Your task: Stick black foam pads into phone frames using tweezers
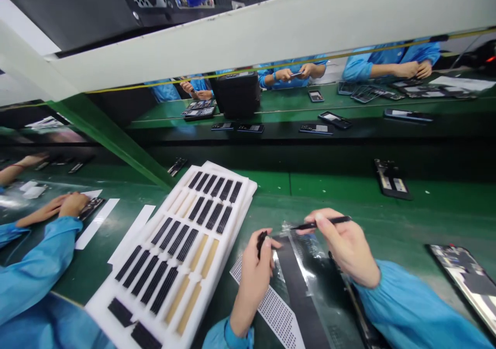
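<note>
My left hand (256, 276) pinches a small black part (262, 243) between thumb and fingers. In my right hand (344, 243) is a slim black tool that looks like tweezers (310, 226), its thin tip directed left toward the small part. Whether the tip touches the part I cannot tell. Below both hands lies a wide black strip (298, 287) on clear, shiny film (313, 266). A white sheet with rows of tiny dark marks (281, 318) sits partly under my left wrist. A dark phone body (358, 307) is partly hidden by my right forearm.
Left of my hands, stacked white foam trays (217, 256) hold several black strips. An opened phone (468, 282) lies at the right, another phone (391, 178) further back. White paper strips (132, 235) and a co-worker's hands (67, 204) are at the left. A shelf beam (271, 23) crosses above.
</note>
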A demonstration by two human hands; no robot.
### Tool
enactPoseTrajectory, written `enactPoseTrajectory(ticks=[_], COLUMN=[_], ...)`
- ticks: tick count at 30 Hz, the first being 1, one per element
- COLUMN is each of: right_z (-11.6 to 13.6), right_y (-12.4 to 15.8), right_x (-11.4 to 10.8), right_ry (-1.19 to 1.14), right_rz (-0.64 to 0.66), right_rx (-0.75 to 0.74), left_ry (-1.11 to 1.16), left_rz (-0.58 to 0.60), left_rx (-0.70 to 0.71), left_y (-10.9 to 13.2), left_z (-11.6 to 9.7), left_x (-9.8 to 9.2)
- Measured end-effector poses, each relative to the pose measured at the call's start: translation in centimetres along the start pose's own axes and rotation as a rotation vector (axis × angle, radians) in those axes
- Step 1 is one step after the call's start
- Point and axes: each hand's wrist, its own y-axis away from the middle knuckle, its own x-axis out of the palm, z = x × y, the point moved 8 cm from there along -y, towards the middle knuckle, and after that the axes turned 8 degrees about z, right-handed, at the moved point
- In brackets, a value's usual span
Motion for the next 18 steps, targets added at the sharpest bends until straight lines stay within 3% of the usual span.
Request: enactPoseTrajectory(ticks=[4, 6, 10, 18], right_z=[3.0, 2.8, 1.8, 1.7], right_y=[1.5, 1.7, 1.9, 2.1], right_x=[1.5, 2.4, 3.7, 3.7], right_ry=[0.081, 0.019, -0.124, -0.165], right_rz=[0.039, 0.076, 0.13, 0.115], right_rx=[-0.018, 0.026, 0.095, 0.124], left_ry=[0.908, 1.166, 1.266, 1.281], left_rz=[0.06, 0.096, 0.112, 0.103], left_rx=[-0.048, -0.028, -0.007, -0.004], left_y=[1.7, 2.2, 2.8, 2.8], left_z=[-1.8, -3.0, -3.8, -4.0], left_x=[0.6, 0.9, 1.1, 1.3])
